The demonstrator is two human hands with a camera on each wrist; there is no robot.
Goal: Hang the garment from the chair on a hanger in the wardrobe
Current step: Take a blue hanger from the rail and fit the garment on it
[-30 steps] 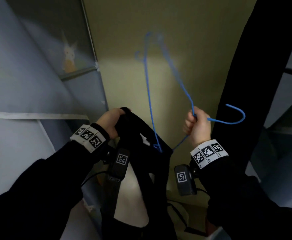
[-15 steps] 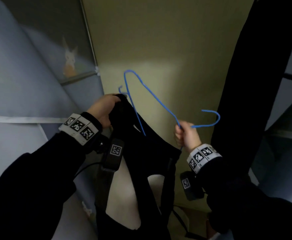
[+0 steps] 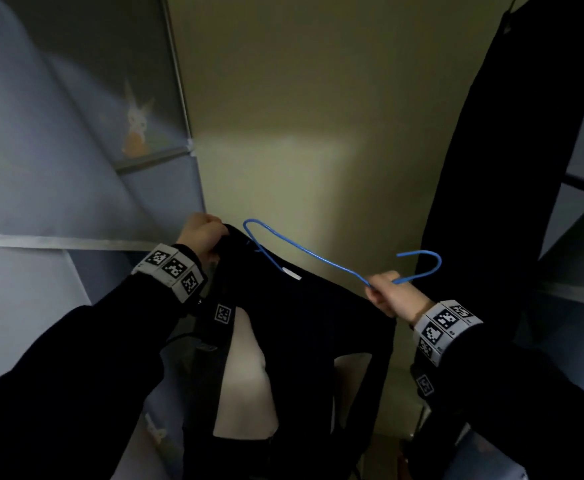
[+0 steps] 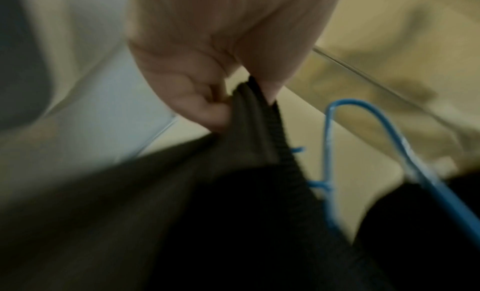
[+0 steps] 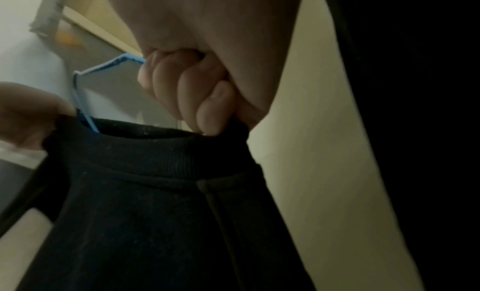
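The garment (image 3: 304, 327) hangs between the two hands. The left hand (image 3: 202, 233) is at its left collar edge; the right hand (image 3: 392, 296) is at its right. The hanger (image 3: 311, 254) lies across the top of the garment, one end inside the collar, its hook right of the right hand. A hung garment (image 3: 512, 133) is farther right, a rabbit panel (image 3: 138, 123) to the left.
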